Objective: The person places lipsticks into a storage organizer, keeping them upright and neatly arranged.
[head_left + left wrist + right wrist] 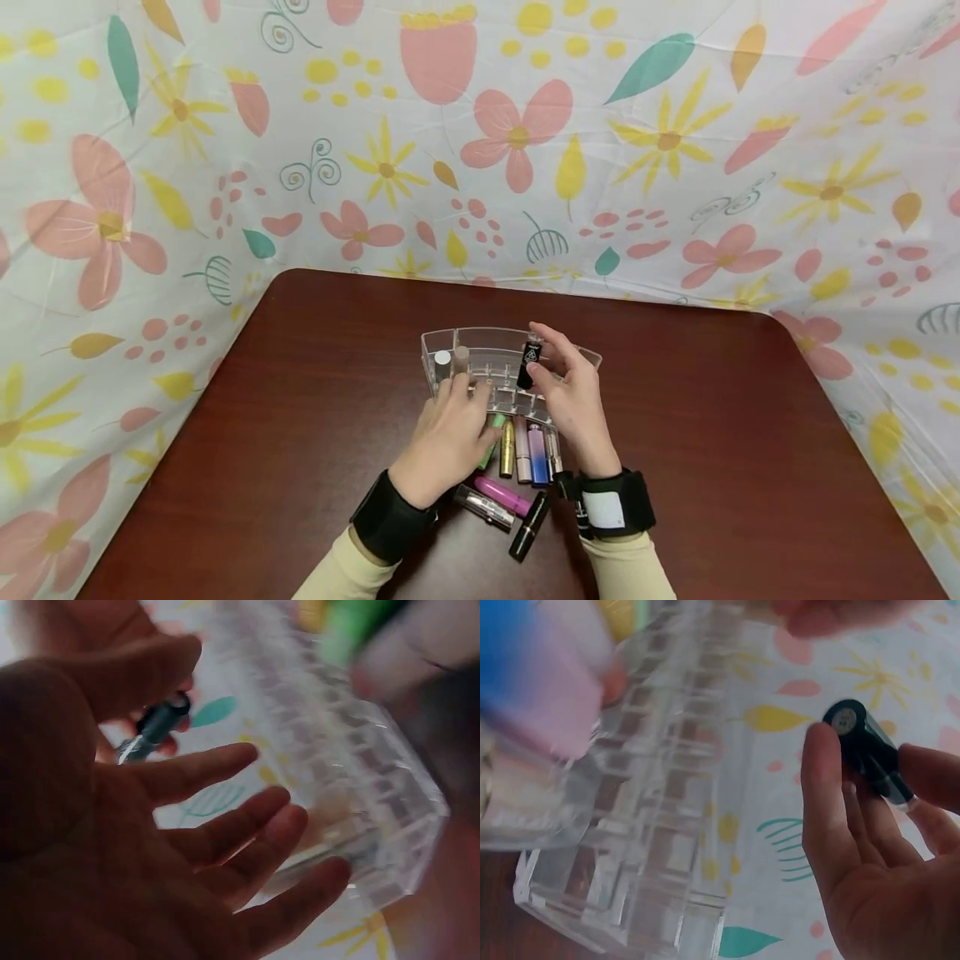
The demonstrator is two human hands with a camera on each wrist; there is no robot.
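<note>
My right hand (577,400) pinches a small black tube (529,364) between thumb and fingers, above the right part of a clear tiered organizer (498,330). White print and a pale round end label show on the tube. My left hand (450,442) reaches over the organizer's left side, fingers extended and slightly spread. Near its fingertips in the head view, a white-capped tube (442,358) and a greyish-beige-capped tube (461,357) stand in the back compartments. In the left wrist view nothing lies in the left palm (187,847).
Along the organizer's front are green (489,447), gold (507,450), pale pink (522,454) and blue-purple (537,457) tubes, plus a clear one. Nearer me lie a magenta tube (502,495), a black-and-clear tube (485,507) and a black lipstick (529,527). A floral cloth hangs behind the brown table (337,358).
</note>
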